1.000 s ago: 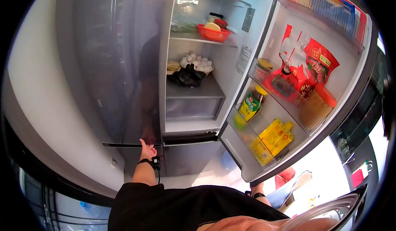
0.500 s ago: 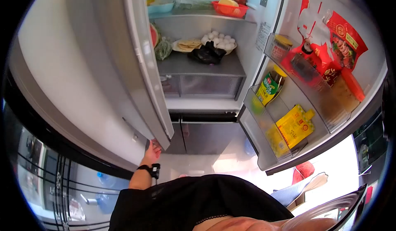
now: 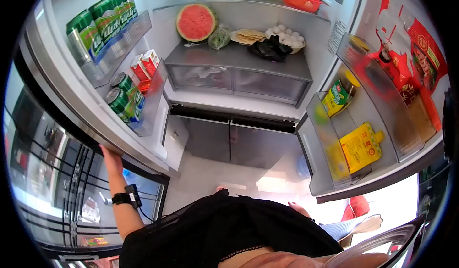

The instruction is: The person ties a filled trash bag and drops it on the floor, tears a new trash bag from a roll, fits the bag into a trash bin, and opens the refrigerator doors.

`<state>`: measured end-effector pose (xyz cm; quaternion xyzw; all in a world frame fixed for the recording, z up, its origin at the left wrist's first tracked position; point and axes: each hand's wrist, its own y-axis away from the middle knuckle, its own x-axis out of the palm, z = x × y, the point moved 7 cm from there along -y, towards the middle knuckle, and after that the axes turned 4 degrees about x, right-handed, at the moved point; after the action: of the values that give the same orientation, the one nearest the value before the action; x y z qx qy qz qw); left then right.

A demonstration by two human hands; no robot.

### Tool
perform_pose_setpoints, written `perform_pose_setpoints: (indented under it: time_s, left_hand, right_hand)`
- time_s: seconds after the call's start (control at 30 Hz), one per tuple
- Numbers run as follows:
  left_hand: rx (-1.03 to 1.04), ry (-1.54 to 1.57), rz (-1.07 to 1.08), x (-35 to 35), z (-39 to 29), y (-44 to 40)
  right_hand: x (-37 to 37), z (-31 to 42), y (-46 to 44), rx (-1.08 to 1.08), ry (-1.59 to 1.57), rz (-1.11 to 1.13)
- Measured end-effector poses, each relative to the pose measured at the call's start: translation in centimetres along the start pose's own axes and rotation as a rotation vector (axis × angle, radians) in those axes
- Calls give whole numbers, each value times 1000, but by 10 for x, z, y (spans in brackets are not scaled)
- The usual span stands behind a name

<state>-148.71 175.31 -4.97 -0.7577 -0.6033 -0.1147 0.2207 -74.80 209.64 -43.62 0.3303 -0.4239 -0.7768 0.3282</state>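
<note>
My left hand (image 3: 112, 160), with a black strap and small device on the wrist, is at the outer edge of the refrigerator's left door (image 3: 158, 143). Its fingers are partly hidden by that edge and appear closed on it. Beer cans (image 3: 95, 26) and red-and-white cartons (image 3: 146, 66) stand in this door's shelves. My right hand is not in view. Inside the refrigerator, a cut watermelon (image 3: 196, 23), a bagged green vegetable (image 3: 219, 38), flatbreads (image 3: 251, 35), a black plastic bag (image 3: 270, 49) and a bowl of eggs (image 3: 289, 35) sit on the middle shelf.
The right door (image 3: 318, 194) is open, its shelves holding a yellow pouch (image 3: 359, 148), a yellow-capped jar (image 3: 340, 95) and red packets (image 3: 425, 57). A red basket (image 3: 301, 2) stands on the upper shelf. At the left is a glass-fronted rack (image 3: 71, 196).
The left door has swung wider to the left, with my left hand moving along with it. Its shelves, the cans and the whole watermelon face have come into view.
</note>
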Motion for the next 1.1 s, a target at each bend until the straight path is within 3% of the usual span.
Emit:
perform_pose_setpoints:
  time_s: [0.1, 0.27, 0.37, 0.43, 0.53, 0.6, 0.73, 0.8, 0.9, 0.93, 0.97, 1.03, 1.1]
  left_hand:
    - [-13, -27, -7, -27, -19, -27]
    - [75, -86, -226, -41, -25, -51]
    - [146, -53, -272, -24, -28, -49]
    - [187, -18, -239, -29, -28, -56]
    - [173, 35, -237, -49, -18, -72]
    - [169, 48, -222, -46, -18, -74]
    - [168, -34, -290, -32, -30, -62]
    - [161, -33, -295, -28, -36, -64]
    - [366, -399, -203, -56, -27, -78]
    - [279, -145, -247, -46, -30, -73]
    - [323, -266, -199, -49, -30, -75]
    - [415, -500, -107, -51, -30, -78]
    - [390, -454, -136, -58, -25, -76]
  right_hand:
    - [5, 13, -12, -19, 78, 8]
    - [25, 75, 28, -41, 178, -9]
    - [39, 120, 29, -183, -72, 56]
    - [49, 189, 64, -285, -184, 59]
    - [54, 311, 116, -608, -308, 135]
    - [49, 399, 172, -934, -240, 91]
    - [59, 541, 360, -1717, 114, -322]
    - [83, 575, 444, -2047, 358, -571]
    - [123, 585, 519, -2421, 432, -831]
    - [139, 582, 534, -2510, 416, -907]
    - [153, 582, 542, -2596, 283, -929]
    - [166, 582, 544, -2668, 393, -933]
    - [168, 581, 542, -2714, 427, -921]
